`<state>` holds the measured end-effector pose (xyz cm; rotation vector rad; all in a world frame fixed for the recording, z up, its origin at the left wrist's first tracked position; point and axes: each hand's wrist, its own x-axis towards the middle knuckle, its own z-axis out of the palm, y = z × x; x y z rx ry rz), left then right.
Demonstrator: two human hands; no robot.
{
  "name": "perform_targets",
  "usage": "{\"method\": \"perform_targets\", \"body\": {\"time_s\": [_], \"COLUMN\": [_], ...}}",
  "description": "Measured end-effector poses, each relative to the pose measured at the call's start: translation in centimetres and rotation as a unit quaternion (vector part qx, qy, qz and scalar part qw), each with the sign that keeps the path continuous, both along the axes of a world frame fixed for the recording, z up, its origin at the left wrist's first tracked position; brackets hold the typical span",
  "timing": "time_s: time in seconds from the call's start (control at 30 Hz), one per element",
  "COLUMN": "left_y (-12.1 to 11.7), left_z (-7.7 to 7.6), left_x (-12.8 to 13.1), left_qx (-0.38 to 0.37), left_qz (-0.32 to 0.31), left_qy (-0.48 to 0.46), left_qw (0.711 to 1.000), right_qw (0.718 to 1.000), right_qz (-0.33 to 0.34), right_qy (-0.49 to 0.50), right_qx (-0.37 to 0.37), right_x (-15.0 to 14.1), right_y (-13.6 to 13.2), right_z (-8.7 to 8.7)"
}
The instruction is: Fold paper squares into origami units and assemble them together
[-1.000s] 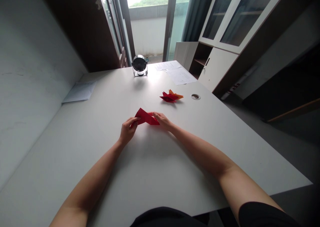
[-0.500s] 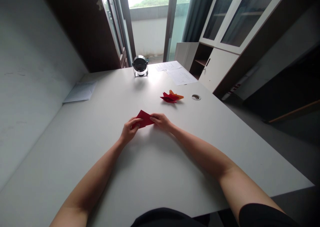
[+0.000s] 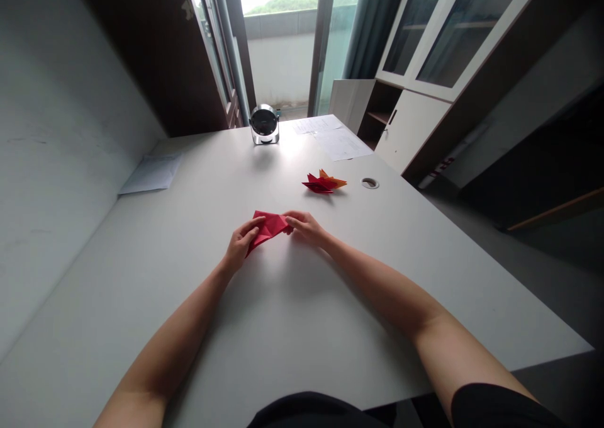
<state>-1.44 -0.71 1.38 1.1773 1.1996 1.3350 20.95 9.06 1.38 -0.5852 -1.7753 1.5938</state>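
A creased sheet of red origami paper (image 3: 270, 225), partly folded, is stretched between both hands above the white table. My left hand (image 3: 242, 239) pinches its left side, thumb on the near face. At the paper's right end, my right hand (image 3: 302, 225) grips a corner between thumb and fingers. The fingers behind the paper are hidden. Farther off to the right lie folded paper pieces touching each other, a red one (image 3: 318, 185) in front and an orange one (image 3: 336, 181) behind it.
On the white table (image 3: 292, 327) a round silver-framed object with a dark face (image 3: 264, 123) stands at the back. Printed sheets (image 3: 342, 143) lie at the far right, near a cable hole (image 3: 370, 183). A pale packet (image 3: 151, 172) rests by the left wall.
The red paper has been turned and opened somewhat, so its creased surface now shows and its upper point has gone. My left hand has shifted slightly left; the right has barely moved.
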Motion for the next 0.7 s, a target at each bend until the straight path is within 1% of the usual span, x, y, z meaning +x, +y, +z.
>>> {"method": "perform_targets", "body": {"time_s": [0.07, 0.2, 0.3, 0.4, 0.57, 0.7], "left_y": [0.1, 0.2, 0.2, 0.1, -0.4, -0.8], "left_z": [0.1, 0.3, 0.4, 0.4, 0.6, 0.9], "left_x": [-0.1, -0.3, -0.3, 0.1, 1.1, 1.4], "left_qx": [-0.013, -0.024, -0.033, -0.028, 0.0, 0.011], "left_qz": [0.011, 0.004, -0.015, -0.05, -0.107, -0.119], "left_qy": [-0.041, -0.083, -0.107, -0.121, -0.111, -0.048], "left_qw": [0.999, 0.996, 0.994, 0.991, 0.988, 0.992], "right_qw": [1.0, 0.999, 0.999, 0.999, 0.999, 0.999], "right_qz": [-0.003, -0.005, -0.005, -0.007, -0.036, -0.043], "right_qy": [0.021, 0.033, 0.026, 0.019, 0.01, -0.006], "right_qx": [-0.018, -0.036, -0.035, -0.031, -0.008, 0.007], "right_x": [0.1, 0.1, -0.1, -0.3, -0.9, -1.3], "right_y": [-0.1, -0.2, -0.3, -0.2, -0.1, -0.3], "right_z": [0.5, 0.7, 0.4, 0.0, -0.7, -0.9]}}
